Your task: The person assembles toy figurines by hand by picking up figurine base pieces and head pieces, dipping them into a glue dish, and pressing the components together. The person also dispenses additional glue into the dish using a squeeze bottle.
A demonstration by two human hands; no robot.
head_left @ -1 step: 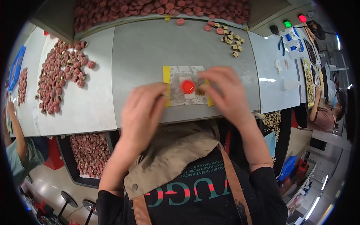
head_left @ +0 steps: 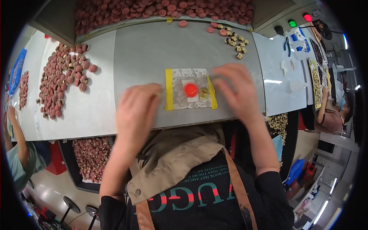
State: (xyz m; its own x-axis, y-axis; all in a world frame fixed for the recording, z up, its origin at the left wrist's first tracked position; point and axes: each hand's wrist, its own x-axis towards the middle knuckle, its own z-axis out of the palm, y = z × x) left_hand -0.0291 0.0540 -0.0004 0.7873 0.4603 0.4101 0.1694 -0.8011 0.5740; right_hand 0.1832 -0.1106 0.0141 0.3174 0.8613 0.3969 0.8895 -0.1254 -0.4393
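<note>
- Head view: both bare hands hover over a grey worktable [head_left: 153,50], one on each side of a square work pad [head_left: 189,89] edged with yellow strips.
- Left hand [head_left: 136,111]: blurred, lying at the pad's near-left edge, fingers loosely curled; it clamps nothing visible.
- Right hand [head_left: 235,90]: blurred, at the pad's right edge, fingertips toward the yellow strip; whether it pinches anything cannot be told.
- Red round disc [head_left: 190,89]: sits in the middle of the pad, touched by neither hand.
- Small brass-coloured piece [head_left: 203,93]: lies just right of the disc, on the pad.
- Progress, as a judgement: one disc is set in place and the small piece is not yet joined to it; much stock is left.
- Stock: a heap of reddish discs [head_left: 165,11] fills the far trough; a second spread [head_left: 63,78] lies on the white surface at left; a tray of more discs [head_left: 92,155] stands near, below the table edge.
- Small pale parts [head_left: 234,40] lie scattered at far right.
- Room: factory bench line; red and green indicator lamps [head_left: 299,20] at far right; other people work at left and right.
</note>
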